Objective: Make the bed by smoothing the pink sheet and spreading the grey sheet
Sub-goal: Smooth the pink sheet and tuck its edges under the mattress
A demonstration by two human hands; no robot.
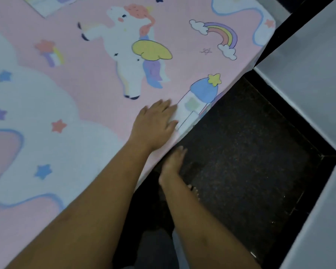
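The left hand [156, 122] has no grip on anything. It lies palm down on the pink sheet [89, 105] with its fingers straight and close together, the fingertips on the white base of a printed tower [199, 95]. It sits just inside the near edge of the bed. Its bare forearm runs back to the lower left across the sheet.

The right hand [172, 162] is lower, beside the mattress and just under that same edge, with its fingers pointing up against the side of the bed. It is blurred and partly tucked beneath the overhang, so I cannot tell whether it has taken a grip on the sheet's hem or only touches it.

The pink sheet is spread over the whole top of the bed and looks flat around the left hand, wrapping down over the far right corner. Its print shows a winged unicorn [133, 53] beyond the hand, a rainbow [220, 35] with small clouds nearer the corner, and big white cloud shapes (dotted with coloured stars) to the left.

Right of the bed is a dark speckled floor [256, 167], bordered by a pale grey wall [318, 61].
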